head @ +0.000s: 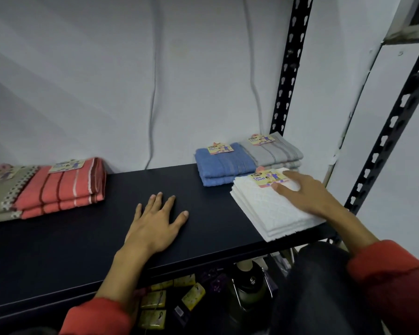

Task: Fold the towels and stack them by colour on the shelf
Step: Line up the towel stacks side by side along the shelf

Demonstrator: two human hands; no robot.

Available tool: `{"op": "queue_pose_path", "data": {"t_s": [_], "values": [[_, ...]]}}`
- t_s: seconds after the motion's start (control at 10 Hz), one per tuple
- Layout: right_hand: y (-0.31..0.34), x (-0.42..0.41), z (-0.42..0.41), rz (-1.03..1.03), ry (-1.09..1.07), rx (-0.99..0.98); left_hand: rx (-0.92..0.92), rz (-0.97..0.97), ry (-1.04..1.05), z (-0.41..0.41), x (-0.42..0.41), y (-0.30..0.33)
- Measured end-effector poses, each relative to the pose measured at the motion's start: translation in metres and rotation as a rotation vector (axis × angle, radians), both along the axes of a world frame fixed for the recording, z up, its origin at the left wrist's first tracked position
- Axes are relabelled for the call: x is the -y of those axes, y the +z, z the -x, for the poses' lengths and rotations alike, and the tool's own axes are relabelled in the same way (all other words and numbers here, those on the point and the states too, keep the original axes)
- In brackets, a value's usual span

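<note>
Views: one only, the head camera; no second view shares the scene.
Position: worn on the person's head, standing at the front edge of the dark shelf [203, 238].
Direction: forward and down across the shelf toward the grey wall [107, 81] behind its back edge.
Nearness: close; both forearms enter from the bottom of the frame.
Lens: wide-angle; the black uprights [293, 64] at the shelf's right end lean and bend.
Below: the lower level shows under the front edge.

Five folded stacks are laid on the black shelf [203, 228]: beige towels [0, 189] and coral striped towels [65, 187] touching at the left, blue towels [223, 165] and grey towels [276, 153] at the back right. White towels [271, 209] are stacked at the front right edge, with a paper label on top.
</note>
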State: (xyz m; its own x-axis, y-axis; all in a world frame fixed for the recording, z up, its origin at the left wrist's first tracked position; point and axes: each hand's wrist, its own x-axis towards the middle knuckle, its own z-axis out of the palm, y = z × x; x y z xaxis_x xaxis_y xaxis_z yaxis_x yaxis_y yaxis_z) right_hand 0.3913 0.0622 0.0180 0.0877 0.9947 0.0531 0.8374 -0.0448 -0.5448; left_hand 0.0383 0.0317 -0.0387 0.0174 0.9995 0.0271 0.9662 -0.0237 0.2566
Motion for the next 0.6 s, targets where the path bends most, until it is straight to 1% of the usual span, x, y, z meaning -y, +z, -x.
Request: {"op": "queue_pose_path", "data": {"t_s": [0.1, 0.2, 0.3, 0.4, 0.5, 0.6], "values": [[-0.006, 0.004, 0.029, -0.051, -0.028, -0.038, 0.006, -0.005, 0.001, -0.001, 0.0, -0.001], [-0.012, 0.008, 0.069, -0.079, -0.021, -0.044, 0.059, -0.032, 0.006, 0.0, 0.002, -0.001], [-0.017, 0.009, 0.111, -0.08, 0.032, -0.105, 0.349, -0.12, 0.019, -0.001, 0.011, 0.007], [-0.015, 0.01, 0.142, -0.036, 0.158, -0.318, 0.841, -0.133, 0.09, 0.007, 0.013, 0.014], [-0.016, 0.009, 0.157, 0.063, 0.325, -0.489, 1.275, 0.004, 0.151, 0.019, 0.014, 0.024], [-0.021, 0.003, 0.16, 0.03, 0.351, -0.568, 1.448, -0.01, 0.233, 0.025, 0.007, 0.032]]}}
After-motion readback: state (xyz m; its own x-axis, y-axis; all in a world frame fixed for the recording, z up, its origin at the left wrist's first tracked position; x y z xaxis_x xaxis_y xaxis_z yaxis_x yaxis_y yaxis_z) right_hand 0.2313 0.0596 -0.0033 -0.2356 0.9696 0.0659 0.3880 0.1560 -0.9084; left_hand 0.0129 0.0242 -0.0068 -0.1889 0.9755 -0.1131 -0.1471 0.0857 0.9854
